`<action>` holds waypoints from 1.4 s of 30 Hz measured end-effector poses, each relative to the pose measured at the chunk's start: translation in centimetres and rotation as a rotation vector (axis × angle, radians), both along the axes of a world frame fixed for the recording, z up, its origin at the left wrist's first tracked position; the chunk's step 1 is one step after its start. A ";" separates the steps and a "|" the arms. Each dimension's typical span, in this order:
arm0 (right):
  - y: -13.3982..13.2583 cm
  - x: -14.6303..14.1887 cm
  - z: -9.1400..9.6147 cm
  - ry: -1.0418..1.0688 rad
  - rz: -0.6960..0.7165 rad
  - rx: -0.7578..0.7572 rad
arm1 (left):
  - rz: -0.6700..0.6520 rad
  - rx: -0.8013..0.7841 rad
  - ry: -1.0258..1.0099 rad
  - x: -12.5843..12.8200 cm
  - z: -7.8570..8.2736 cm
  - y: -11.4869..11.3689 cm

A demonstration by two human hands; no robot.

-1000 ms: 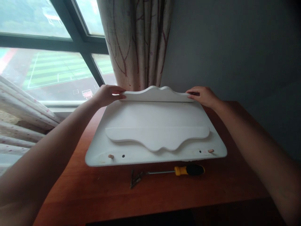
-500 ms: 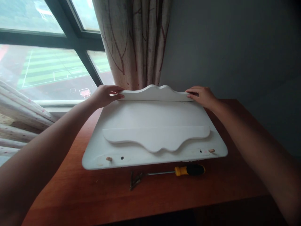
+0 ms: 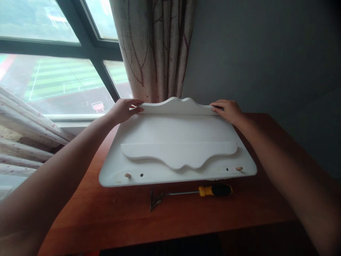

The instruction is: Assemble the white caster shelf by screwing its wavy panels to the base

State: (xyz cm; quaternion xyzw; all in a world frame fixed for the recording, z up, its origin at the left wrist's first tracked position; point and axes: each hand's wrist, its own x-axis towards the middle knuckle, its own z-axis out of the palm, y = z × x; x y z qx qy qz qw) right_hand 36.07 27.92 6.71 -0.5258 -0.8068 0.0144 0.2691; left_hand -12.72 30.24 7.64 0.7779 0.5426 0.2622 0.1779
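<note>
Upright scalloped board (image 3: 176, 106) between both hands, gripped endwise.

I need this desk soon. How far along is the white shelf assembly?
Done: two wooden dowels sit in the flat white board. In hand: left hand and right hand hold the upright scalloped white panel at its far edge. Left: the second scalloped panel lies loose; screws and yellow-handled screwdriver lie unused.

Left hand (image 3: 124, 110): arm stretched forward, fingers curled closed.
Right hand (image 3: 228, 110): arm stretched forward, fingers bent, palm down.
</note>
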 end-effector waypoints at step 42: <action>-18.4 0.3 1.7 -0.210 0.137 -0.013 | -0.252 0.325 0.290 -1.3 1.9 -17.9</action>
